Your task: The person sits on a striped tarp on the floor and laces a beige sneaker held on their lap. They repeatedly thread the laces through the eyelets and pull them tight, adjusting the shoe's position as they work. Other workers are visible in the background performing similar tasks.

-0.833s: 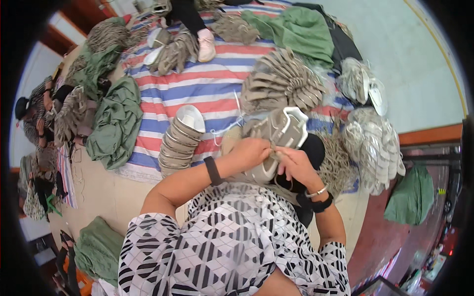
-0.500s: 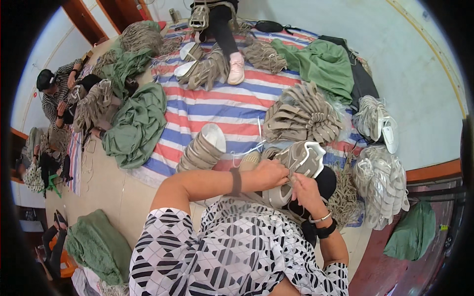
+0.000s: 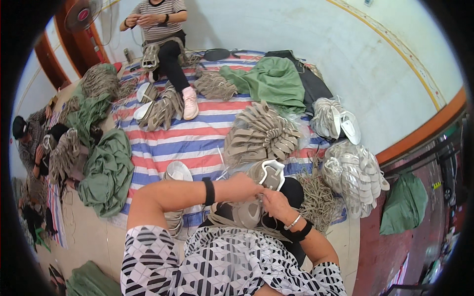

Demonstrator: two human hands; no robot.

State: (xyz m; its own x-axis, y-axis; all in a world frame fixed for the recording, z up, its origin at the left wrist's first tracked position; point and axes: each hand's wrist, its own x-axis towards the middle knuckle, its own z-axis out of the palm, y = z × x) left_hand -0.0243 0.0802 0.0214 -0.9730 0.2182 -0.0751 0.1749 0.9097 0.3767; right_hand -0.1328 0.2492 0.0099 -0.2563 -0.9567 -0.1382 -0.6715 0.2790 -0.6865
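Note:
A beige shoe upper (image 3: 265, 177) with a white-lined opening rests on my lap, its pale rounded toe (image 3: 247, 214) toward me. My left hand (image 3: 241, 186) is closed on the middle of this upper. My right hand (image 3: 277, 203) is closed in a pinch, its fingertips meeting the left ones over the upper. Whatever thin piece sits between the right fingertips is too small to make out. Left of my arm, a stack of nested beige uppers (image 3: 177, 172) is partly hidden by the forearm. A heap of beige laces (image 3: 318, 201) lies right of my knee.
A striped sheet (image 3: 173, 140) covers the floor, with a fanned pile of uppers (image 3: 264, 135) ahead. Plastic-wrapped uppers (image 3: 353, 177) sit at right. Green cloths (image 3: 271, 81) lie about. A co-worker (image 3: 160, 24) sits at the back, another person (image 3: 32, 140) at left.
My view has turned up and to the right, so the co-worker's torso and hands now show. My hands stay together at the upper; the left has slid over its middle.

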